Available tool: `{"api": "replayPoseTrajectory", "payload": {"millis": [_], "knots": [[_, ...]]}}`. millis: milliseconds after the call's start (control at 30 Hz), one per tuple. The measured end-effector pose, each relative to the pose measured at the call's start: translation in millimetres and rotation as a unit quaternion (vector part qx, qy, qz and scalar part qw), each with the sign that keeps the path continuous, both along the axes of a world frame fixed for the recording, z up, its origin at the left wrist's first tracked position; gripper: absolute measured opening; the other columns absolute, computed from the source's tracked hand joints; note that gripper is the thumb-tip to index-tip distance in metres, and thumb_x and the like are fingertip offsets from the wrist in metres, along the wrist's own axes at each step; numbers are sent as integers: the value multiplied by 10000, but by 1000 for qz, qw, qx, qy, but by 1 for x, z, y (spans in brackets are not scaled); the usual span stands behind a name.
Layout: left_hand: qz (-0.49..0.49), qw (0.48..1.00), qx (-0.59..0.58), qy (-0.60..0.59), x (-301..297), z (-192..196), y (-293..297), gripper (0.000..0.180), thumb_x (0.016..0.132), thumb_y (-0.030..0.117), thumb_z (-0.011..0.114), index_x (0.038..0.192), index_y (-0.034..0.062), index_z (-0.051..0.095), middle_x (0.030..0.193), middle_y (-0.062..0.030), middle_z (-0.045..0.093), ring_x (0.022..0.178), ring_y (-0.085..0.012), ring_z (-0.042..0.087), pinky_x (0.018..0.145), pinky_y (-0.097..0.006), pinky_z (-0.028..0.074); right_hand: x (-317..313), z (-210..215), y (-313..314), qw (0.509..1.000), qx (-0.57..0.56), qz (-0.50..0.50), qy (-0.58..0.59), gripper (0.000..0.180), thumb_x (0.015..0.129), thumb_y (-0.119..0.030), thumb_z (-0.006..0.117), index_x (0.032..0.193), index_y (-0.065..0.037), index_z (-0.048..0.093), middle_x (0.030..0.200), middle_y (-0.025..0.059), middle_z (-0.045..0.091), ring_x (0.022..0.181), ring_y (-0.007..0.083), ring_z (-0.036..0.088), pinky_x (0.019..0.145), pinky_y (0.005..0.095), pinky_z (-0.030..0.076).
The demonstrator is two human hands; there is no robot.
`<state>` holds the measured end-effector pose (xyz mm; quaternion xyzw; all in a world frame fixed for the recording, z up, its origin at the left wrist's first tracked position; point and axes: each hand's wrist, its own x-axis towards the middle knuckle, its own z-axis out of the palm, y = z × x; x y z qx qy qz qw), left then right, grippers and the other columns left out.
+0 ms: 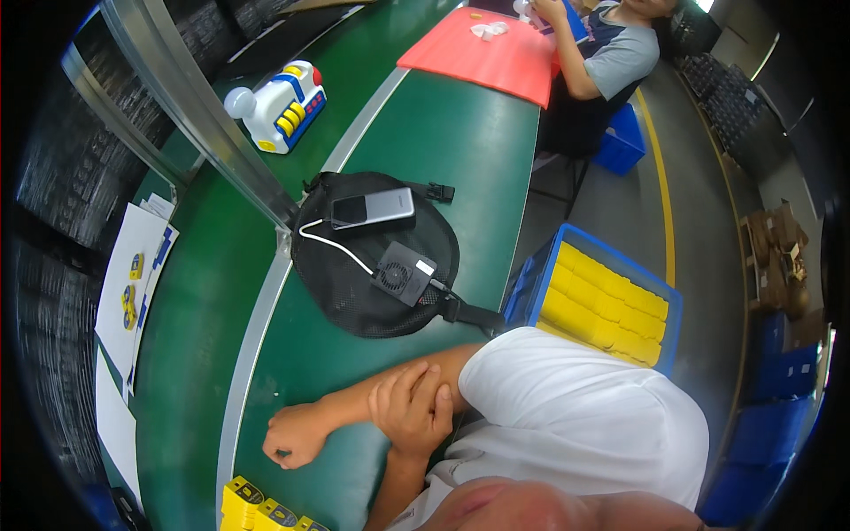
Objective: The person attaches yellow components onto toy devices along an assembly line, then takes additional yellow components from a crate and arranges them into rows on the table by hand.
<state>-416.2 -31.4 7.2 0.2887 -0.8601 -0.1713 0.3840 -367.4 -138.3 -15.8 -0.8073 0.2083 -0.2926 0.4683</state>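
My right hand (297,435) rests over the green table (310,354), its fingers curled into a loose fist with nothing visible inside. My left hand (412,409) is wrapped round my right forearm (354,403), fingers closed on it. Beyond the forearm lies a round black mesh bag (341,301) with a buckled strap. On it sit a grey power bank (390,205) and a small black box with a fan grille (403,274), joined by a white cable (341,245). Several yellow parts (257,509) with dark labels stand near the fist, at the lower edge.
A blue crate (675,332) of yellow pieces stands beside the table. A white, blue and yellow toy (288,106) lies past a metal post (190,80). At the far end a co-worker (611,66) handles something by a red foam mat (478,57). White sheets (119,292) lie at left.
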Motion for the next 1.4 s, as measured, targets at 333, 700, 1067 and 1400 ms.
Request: {"api": "replayPoseTrajectory", "payload": {"millis": [333, 700, 1067, 1400], "knots": [[-10, 1000, 21, 9, -1, 0, -1, 232, 852, 190, 585, 1009, 80, 715, 1048, -53, 688, 943, -273, 627, 869, -424, 441, -3, 3, -2, 1000, 2, -9, 6, 159, 779, -237, 641, 796, -103, 725, 759, 95, 702, 748, 309, 673, 666, 437, 519], [0, 1000, 15, 6, 0, -1, 0, 242, 815, 150, 573, 995, 66, 711, 1037, -64, 692, 946, -278, 628, 880, -427, 438, 2, -1, 0, 1000, -10, -4, -18, 145, 790, -238, 638, 781, -104, 693, 715, 85, 681, 729, 324, 663, 645, 457, 504], [1, 1000, 18, 14, -1, 3, 0, 291, 827, 317, 676, 981, 71, 700, 1030, -64, 686, 941, -277, 630, 864, -428, 442, 5, -1, -2, 1000, -1, -8, -19, 137, 779, -236, 645, 788, -112, 703, 714, 71, 683, 730, 302, 667, 645, 452, 506], [1, 1000, 23, 18, -2, 4, 0, 284, 829, 310, 672, 976, 68, 702, 1027, -65, 690, 943, -278, 630, 866, -428, 448, 0, 7, -1, 1000, 7, -6, 11, 179, 786, -241, 630, 820, -94, 727, 775, 100, 709, 780, 320, 675, 684, 449, 522]]}}
